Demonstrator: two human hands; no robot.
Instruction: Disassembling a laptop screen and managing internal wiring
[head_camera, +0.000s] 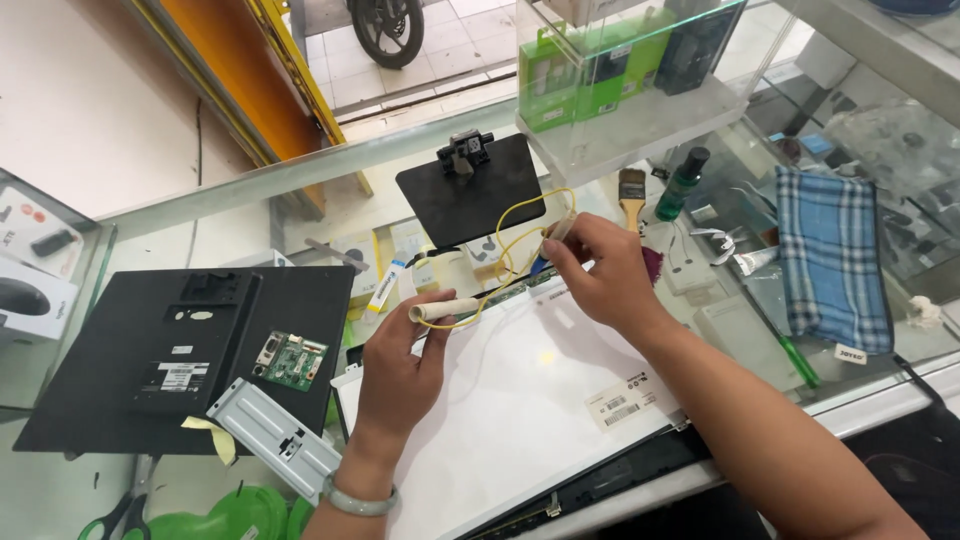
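A white flat display panel lies face down on the glass counter, with a narrow green circuit strip along its far edge. My left hand grips a cream-coloured probe above the panel's far edge. My right hand holds a second probe with its tip down on the circuit strip. A yellow wire loops between the two probes. A pale green bangle sits on my left wrist.
A black monitor back cover, a small green circuit board and a metal bracket lie at the left. A black monitor stand, a paintbrush, a green bottle, a checked cloth and scissors lie around.
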